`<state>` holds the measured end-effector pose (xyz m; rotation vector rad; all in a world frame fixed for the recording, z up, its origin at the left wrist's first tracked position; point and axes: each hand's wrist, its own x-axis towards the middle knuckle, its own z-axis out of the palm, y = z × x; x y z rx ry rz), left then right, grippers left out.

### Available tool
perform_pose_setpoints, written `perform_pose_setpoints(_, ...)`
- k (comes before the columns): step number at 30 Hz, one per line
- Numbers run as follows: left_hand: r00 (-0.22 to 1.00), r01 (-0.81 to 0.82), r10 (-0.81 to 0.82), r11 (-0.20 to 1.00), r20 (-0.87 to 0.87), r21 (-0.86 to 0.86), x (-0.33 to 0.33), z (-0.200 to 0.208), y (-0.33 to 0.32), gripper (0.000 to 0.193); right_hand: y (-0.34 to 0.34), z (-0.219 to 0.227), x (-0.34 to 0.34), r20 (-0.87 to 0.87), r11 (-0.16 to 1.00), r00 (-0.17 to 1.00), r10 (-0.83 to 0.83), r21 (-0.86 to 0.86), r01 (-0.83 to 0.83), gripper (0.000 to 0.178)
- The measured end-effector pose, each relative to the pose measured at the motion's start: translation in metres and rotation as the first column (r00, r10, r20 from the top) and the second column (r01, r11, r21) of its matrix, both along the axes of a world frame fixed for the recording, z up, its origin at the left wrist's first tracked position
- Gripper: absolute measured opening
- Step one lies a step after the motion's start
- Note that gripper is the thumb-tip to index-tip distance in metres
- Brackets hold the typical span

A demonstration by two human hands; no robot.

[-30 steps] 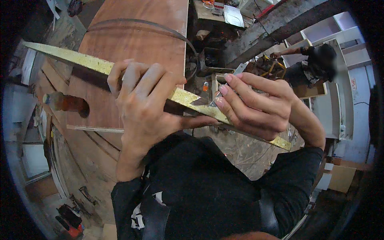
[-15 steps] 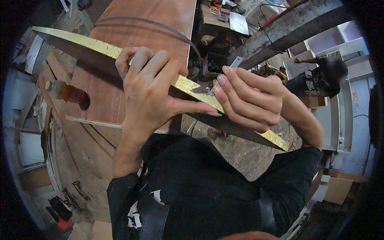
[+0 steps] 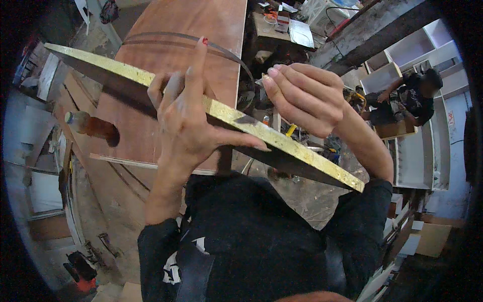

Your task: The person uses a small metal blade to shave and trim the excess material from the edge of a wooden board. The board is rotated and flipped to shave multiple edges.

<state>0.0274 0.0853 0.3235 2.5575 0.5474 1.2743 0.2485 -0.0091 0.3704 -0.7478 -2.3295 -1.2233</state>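
Observation:
A long board (image 3: 297, 146) with a yellow-coated edge and dark face slants across in front of me. My left hand (image 3: 183, 108) grips it, thumb along the near face and some fingers over the edge. Its index finger is raised, with a red spot at the tip. To the right of the thumb, a dark patch (image 3: 246, 120) interrupts the yellow coating. My right hand (image 3: 307, 98) is pinched closed above the board, apart from it. Only a small pale tip shows at its fingertips; the thin metal blade seen there earlier is mostly hidden.
A reddish-brown wooden panel (image 3: 201, 15) lies beyond the board, with a curved dark strip (image 3: 186, 36) over it. On the left stands a bottle (image 3: 93, 126) of brownish liquid. At the right, another person (image 3: 407, 98) sits by white shelving (image 3: 417, 156).
My right hand has lifted off the board's edge, up and slightly left, uncovering the dark patch. My left index finger has straightened upward. The other person has shifted and lowered.

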Motion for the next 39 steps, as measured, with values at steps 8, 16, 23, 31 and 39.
perform_pose_setpoints(8, 0.993, 0.042, -0.029, 0.992, -0.114, 0.119, -0.010, 0.018, 0.007, 0.118, -0.029, 0.055, 0.008, -0.646, 0.844, 0.616, -0.451, -0.533, 0.060, 0.023)
perform_pose_setpoints(16, 0.970, 0.226, -0.218, 0.971, -0.109, 0.075, -0.010, 0.024, 0.028, 0.105, -0.065, 0.054, -0.030, -0.532, 0.543, 0.400, -0.746, -0.834, -0.097, 0.016)
perform_pose_setpoints(23, 0.961, 0.275, -0.273, 0.961, -0.042, 0.036, -0.015, 0.023, 0.032, 0.099, -0.029, 0.030, -0.041, -0.591, 0.470, 0.468, -0.657, -0.807, -0.359, 0.018)
perform_pose_setpoints(31, 0.964, 0.263, -0.259, 0.960, -0.051, 0.098, -0.015, 0.018, 0.033, 0.085, -0.013, 0.043, -0.046, -0.489, 0.334, 0.628, -0.606, -0.872, -0.358, 0.020)
perform_pose_setpoints(39, 0.966, 0.244, -0.232, 0.963, -0.110, 0.113, -0.013, 0.024, 0.025, 0.081, -0.018, 0.042, -0.035, -0.507, 0.332, 0.627, -0.592, -0.862, -0.383, 0.014)
